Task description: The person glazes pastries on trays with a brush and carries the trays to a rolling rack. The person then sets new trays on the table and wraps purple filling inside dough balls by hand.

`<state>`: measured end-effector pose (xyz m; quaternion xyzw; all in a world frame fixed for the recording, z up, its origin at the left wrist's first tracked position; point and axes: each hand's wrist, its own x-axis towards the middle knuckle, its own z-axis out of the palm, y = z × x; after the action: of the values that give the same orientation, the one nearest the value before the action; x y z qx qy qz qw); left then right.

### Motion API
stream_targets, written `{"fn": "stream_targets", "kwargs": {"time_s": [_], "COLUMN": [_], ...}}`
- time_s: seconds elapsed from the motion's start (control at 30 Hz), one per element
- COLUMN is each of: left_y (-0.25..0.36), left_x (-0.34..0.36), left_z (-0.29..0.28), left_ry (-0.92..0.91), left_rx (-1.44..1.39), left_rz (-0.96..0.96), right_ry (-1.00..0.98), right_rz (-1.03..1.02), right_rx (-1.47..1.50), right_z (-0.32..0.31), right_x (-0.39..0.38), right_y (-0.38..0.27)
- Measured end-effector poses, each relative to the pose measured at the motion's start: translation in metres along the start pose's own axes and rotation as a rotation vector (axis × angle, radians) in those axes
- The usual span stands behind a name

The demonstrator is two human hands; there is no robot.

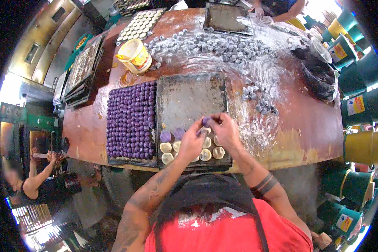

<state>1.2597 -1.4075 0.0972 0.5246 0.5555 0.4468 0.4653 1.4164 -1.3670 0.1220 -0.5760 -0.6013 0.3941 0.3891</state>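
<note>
A small purple dough ball (206, 122) is pinched at the fingertips of both hands, above the near part of a dark metal tray (192, 98). My left hand (192, 142) closes on it from the left, my right hand (224, 132) from the right. Under the hands, rows of flattened pale dough rounds (205, 155) lie on the tray, partly hidden by my left hand and wrist. Two flat purple discs (166, 136) sit just beyond these rows. Left of this tray, touching its side, a second tray is packed with rows of purple balls (131, 119).
Floured grey-purple dough pieces (239, 50) spread over the far table (298, 130). A yellow-white bucket (134, 56) stands beyond the packed tray. Far off are a tray of pale rounds (140, 24) and a bare tray (227, 19). Co-workers stand at far right and at left.
</note>
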Motion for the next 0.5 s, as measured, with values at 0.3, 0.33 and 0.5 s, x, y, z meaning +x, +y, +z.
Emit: {"fn": "stream_targets", "kwargs": {"time_s": [0.3,0.33,0.5], "left_y": [-0.032,-0.021,-0.009], "left_x": [-0.007,-0.017,-0.041], "left_z": [-0.024,-0.032,-0.060], "left_ry": [0.073,0.070,-0.049], "left_rx": [-0.030,-0.096,0.077], "left_rz": [-0.179,-0.317,-0.302], "right_ry": [-0.124,-0.129,-0.145], "right_rz": [-0.308,-0.311,-0.367], "right_rx": [-0.818,-0.809,-0.737], "right_z": [-0.023,-0.016,-0.043], "right_x": [0.049,0.036,0.059], "right_y": [0.067,0.074,0.089]}}
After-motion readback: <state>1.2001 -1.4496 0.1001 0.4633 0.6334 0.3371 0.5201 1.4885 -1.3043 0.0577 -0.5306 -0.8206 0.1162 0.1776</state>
